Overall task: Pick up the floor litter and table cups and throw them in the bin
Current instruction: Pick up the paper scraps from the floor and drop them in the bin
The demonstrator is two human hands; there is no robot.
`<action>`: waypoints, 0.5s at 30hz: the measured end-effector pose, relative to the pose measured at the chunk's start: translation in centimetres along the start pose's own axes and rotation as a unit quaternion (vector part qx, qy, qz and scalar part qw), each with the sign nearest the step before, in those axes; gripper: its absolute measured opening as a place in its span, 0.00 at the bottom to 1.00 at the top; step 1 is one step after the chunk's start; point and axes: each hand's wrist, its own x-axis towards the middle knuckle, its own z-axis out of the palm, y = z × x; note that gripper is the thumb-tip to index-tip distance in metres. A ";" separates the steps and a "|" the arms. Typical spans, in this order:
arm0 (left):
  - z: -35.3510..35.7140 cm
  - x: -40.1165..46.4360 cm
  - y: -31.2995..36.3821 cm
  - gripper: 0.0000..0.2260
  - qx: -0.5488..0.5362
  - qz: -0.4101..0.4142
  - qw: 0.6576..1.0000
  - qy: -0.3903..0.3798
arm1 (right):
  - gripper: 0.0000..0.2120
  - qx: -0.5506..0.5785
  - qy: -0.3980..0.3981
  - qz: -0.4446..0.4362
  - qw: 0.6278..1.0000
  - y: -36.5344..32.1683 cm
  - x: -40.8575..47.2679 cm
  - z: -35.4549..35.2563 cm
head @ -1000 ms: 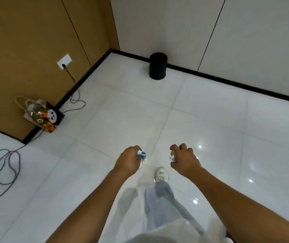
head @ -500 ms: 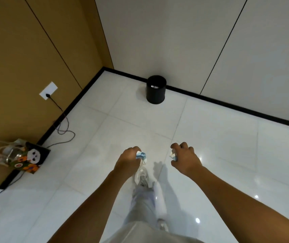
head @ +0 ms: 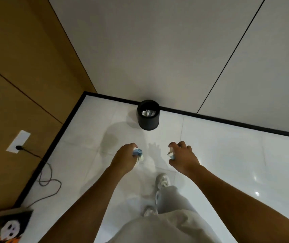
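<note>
- White glossy floor tiles [head: 228, 155] meet a black skirting; a wall socket sits far left
- left hand [head: 125, 157] pinches blue-white litter [head: 137, 153]; right hand [head: 182, 156] grips another scrap [head: 170, 154]
- black bin [head: 148, 114] stands straight ahead, between both hands, roughly equally near

Room corner: glossy white tile floor [head: 228, 155], two wall finishes.

Left wall [head: 17, 58] is tan wood panel w/ thin dark seams; back wall [head: 157, 50] is pale grey panels, also dark seams. Black skirting [head: 228, 121] runs along both. White socket plate [head: 18, 141] on tan wall, black plug in it, grey cable [head: 49, 183] looping on floor. Ceiling light glints on tiles at right. Printed gift bag [head: 5, 225] bottom left by wall.
</note>
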 end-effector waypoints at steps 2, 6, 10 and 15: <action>-1.2 4.8 0.5 0.11 0.001 0.009 1.000 -0.004 | 0.26 0.001 -0.005 0.013 1.000 0.1 4.3 -1.3; -3.1 14.2 1.7 0.10 -0.003 0.015 1.000 -0.006 | 0.27 0.013 -0.010 0.030 0.999 0.3 13.3 -3.7; -4.9 22.0 2.7 0.11 -0.008 0.014 1.000 -0.022 | 0.27 0.027 -0.025 0.039 0.999 -0.4 21.2 -6.2; -5.9 30.9 3.0 0.11 -0.015 0.006 0.999 -0.046 | 0.28 0.046 -0.044 0.076 0.995 -1.7 28.3 -7.4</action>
